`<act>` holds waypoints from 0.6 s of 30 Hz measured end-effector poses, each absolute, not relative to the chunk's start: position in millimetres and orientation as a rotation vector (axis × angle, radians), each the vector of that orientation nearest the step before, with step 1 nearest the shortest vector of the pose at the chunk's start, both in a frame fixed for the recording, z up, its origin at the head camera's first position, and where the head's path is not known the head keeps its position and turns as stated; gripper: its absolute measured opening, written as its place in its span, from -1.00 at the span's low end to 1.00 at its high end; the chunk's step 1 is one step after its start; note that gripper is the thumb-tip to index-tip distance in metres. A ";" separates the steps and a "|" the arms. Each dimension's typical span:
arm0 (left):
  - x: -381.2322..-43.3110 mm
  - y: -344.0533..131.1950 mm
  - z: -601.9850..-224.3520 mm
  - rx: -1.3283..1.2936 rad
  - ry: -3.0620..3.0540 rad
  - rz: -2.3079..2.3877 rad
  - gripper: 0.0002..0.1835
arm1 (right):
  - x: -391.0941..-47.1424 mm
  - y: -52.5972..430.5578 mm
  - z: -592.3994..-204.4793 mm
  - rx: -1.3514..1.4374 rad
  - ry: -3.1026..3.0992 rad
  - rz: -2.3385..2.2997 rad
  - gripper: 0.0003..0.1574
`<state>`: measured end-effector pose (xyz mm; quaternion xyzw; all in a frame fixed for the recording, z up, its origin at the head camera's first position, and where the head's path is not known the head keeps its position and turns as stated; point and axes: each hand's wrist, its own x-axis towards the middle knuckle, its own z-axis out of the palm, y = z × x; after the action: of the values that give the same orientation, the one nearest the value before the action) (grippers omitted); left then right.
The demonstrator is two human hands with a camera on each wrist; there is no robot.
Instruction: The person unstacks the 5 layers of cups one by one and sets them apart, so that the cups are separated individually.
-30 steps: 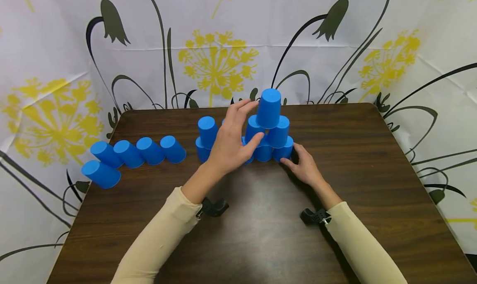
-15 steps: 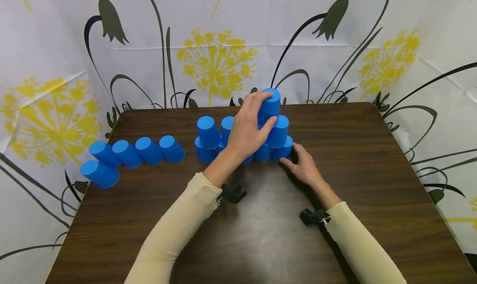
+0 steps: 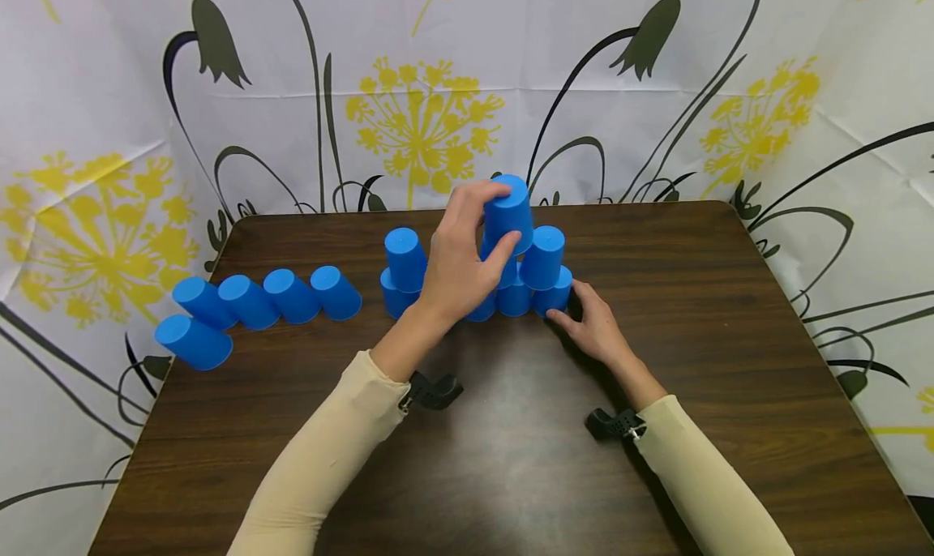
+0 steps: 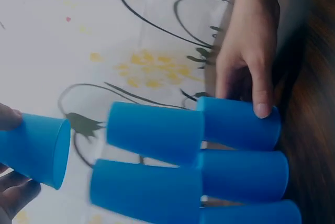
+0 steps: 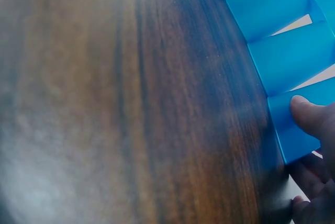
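Observation:
My left hand (image 3: 458, 258) pinches an upside-down blue plastic cup (image 3: 508, 212) between thumb and fingers. In the left wrist view this held cup (image 4: 32, 148) is apart from the stacked cups, with a gap between. Below it, upside-down blue cups form two tiers; a second-tier cup (image 3: 543, 258) sits at the right. My right hand (image 3: 597, 322) grips the rightmost bottom cup (image 3: 552, 292), its thumb on the near side, as the right wrist view shows with the thumb on the end cup (image 5: 290, 127). The left hand hides the middle of the stack.
At the left of the stack, another upper cup (image 3: 405, 259) stands on a bottom cup (image 3: 396, 297). Further left, several upside-down blue cups stand in a row (image 3: 292, 297), with one more cup (image 3: 193, 342) in front. Dark wooden table (image 3: 511, 459); patterned cloth (image 3: 277, 134) hangs behind.
My left hand reached right, took hold of the top cup and has moved it left, off its spot over the two right second-tier cups. The right hand has stayed in place.

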<state>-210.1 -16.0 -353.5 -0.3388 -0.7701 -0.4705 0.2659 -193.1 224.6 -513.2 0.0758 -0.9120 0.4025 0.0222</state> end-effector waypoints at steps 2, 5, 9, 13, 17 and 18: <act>-200.6 -27.3 -348.1 -0.912 -2.054 -1.286 -0.49 | -193.2 224.3 -513.9 0.236 -2.823 1.247 -0.17; -185.7 -47.5 -340.7 -0.883 -2.039 -1.305 -0.48 | -193.1 224.5 -514.5 0.229 -2.824 1.245 -0.18; -168.1 -82.0 -336.2 -0.835 -2.011 -1.321 -0.45 | -193.0 224.9 -514.6 0.223 -2.825 1.244 -0.18; -151.2 -126.2 -341.8 -0.688 -2.038 -1.336 -0.38 | -193.3 224.9 -514.8 0.229 -2.822 1.244 -0.18; -135.0 -175.1 -359.7 -0.427 -2.113 -1.316 -0.35 | -193.4 224.7 -515.9 0.232 -2.821 1.242 -0.19; -132.8 -188.9 -367.6 -0.359 -2.126 -1.293 -0.34 | -193.4 224.6 -516.0 0.235 -2.822 1.245 -0.18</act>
<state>-132.8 -188.9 -367.6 -0.1357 -0.8044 -0.4892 0.3087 -193.4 224.6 -516.0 0.0758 -0.9120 0.4023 0.0242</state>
